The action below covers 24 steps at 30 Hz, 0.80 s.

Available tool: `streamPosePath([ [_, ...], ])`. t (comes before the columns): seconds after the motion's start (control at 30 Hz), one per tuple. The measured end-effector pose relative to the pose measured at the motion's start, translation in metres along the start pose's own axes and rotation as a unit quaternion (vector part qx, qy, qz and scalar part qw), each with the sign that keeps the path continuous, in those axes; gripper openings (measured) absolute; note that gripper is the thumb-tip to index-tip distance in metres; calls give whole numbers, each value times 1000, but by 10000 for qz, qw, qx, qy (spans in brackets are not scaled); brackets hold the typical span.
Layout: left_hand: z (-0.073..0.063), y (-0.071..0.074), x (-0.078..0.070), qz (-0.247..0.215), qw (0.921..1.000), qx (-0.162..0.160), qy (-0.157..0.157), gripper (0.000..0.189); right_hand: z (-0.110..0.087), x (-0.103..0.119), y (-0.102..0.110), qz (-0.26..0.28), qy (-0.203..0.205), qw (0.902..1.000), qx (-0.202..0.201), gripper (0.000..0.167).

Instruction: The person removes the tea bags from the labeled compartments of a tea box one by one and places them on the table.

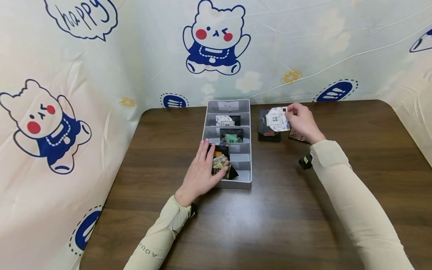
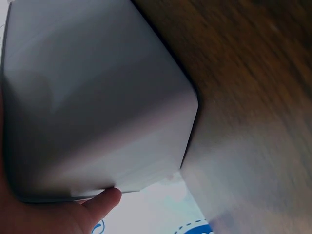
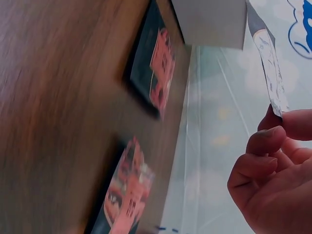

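A grey divided box (image 1: pixel 251 150) stands on the table, with small flat printed sachets in several of its compartments. My left hand (image 1: pixel 201 170) rests on the box's near left corner, fingers extended along its left wall and thumb over the front compartment. Beside that hand lie a gold-and-green patterned sachet (image 1: pixel 221 165) and a black-and-orange one, partly covered. Right of the box, my right hand (image 1: pixel 302 119) pinches a white-and-blue patterned sachet (image 1: pixel 277 119) by its edge between thumb and fingers. In the right wrist view this sachet (image 3: pixel 273 78) is seen nearly edge-on, raised above the table.
On the table under the held sachet lies a dark sachet with a red label (image 1: pixel 269 137); a reddish patterned sachet (image 1: pixel 297 135) lies beneath my right hand. A white-and-black sachet (image 1: pixel 224 120) and a green-labelled sachet (image 1: pixel 231 138) sit in middle compartments. Printed cloth (image 1: pixel 266 48) hangs behind the table.
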State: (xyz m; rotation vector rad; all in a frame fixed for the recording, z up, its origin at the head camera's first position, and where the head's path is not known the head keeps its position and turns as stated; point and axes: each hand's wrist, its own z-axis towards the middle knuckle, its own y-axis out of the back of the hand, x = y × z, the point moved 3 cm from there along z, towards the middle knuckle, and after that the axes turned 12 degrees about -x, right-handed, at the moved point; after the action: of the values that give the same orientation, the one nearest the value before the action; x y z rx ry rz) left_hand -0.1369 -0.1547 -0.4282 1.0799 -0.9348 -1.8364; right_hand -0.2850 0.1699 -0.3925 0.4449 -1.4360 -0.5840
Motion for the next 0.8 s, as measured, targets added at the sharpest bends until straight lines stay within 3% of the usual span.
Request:
streamPosePath([
  [0.4, 1, 0, 0, 50, 10000, 18, 57, 83, -5, -34, 35, -318, -270, 9991, 49, 37],
  [0.8, 0, -1, -2, 36, 10000, -81, 6, 82, -6, -85, 73, -800, -474, 9957, 10, 45],
])
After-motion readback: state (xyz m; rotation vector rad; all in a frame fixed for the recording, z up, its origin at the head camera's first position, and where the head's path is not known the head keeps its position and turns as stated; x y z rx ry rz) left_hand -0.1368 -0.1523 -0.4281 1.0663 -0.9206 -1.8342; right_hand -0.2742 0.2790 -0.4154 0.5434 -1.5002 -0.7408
